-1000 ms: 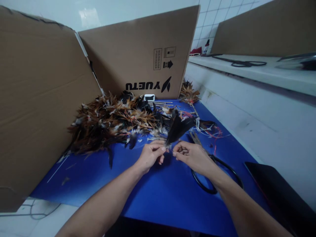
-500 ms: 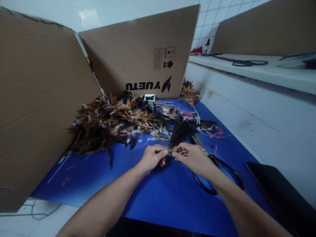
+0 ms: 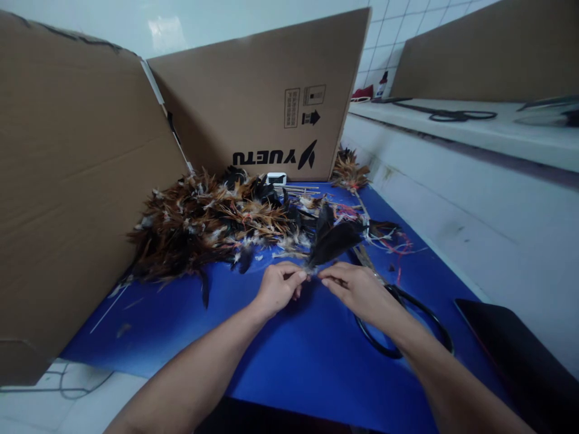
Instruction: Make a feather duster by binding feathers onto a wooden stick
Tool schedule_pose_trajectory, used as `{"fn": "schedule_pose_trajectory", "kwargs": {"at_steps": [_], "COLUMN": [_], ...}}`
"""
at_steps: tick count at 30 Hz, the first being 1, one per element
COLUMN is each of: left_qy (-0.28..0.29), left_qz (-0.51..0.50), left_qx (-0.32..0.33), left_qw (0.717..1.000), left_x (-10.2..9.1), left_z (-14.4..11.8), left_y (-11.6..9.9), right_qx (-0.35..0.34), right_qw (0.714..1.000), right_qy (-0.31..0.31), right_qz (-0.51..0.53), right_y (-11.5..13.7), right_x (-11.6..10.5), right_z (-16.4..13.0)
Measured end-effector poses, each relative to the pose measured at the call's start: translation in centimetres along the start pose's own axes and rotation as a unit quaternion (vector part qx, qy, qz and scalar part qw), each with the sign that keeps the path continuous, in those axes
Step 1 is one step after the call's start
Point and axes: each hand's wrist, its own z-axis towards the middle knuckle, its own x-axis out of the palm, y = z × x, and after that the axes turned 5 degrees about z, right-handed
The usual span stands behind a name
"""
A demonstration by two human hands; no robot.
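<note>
Between thumb and fingers, my left hand [image 3: 281, 287] pinches the pale, downy base of a bunch of black feathers [image 3: 333, 242]. The dark tips fan up and to the right. Close beside that base is my right hand [image 3: 357, 288], thumb and forefinger pressed together; whatever is between them is too small to make out. Under my right wrist lie large scissors with black loop handles [image 3: 423, 310], their blades partly hidden by the hand. A big heap of brown and black feather bundles [image 3: 217, 223] is spread beyond my left hand.
Cardboard panels [image 3: 253, 102] stand behind and at the left of the blue tabletop [image 3: 280, 374]. A small white digital device [image 3: 276, 178], thin sticks [image 3: 298, 190] and pink string [image 3: 347, 212] lie at the back. A black flat object [image 3: 506, 337] is at right, below a white ledge [image 3: 534, 129].
My right hand has drawn slightly away from my left, its fingers straighter. The black feathers have tilted and spread, with one now pointing more upright. My left hand keeps its pinch.
</note>
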Motion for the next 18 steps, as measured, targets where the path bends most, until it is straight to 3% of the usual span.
{"fn": "schedule_pose_trajectory", "kwargs": {"at_steps": [8,14,18], "left_qy": [-0.042,0.010,0.053], "left_qz": [0.230,0.324,0.439], "left_qx": [0.134,0.209,0.249], "left_qw": [0.963,0.923,0.862], "left_x": [-0.2,0.5,0.7], "left_z": [-0.6,-1.5,-1.8], "left_y": [-1.2,-0.9,-0.7], "right_qx": [-0.052,-0.136,-0.146], "right_qw": [0.996,0.976,0.972], "right_qy": [0.006,0.001,0.003], "right_qz": [-0.070,-0.171,-0.186], "right_y": [1.5,2.1,1.4], "right_x": [-0.3,-0.3,-0.6], "right_z": [-0.6,-1.0,-0.7]}}
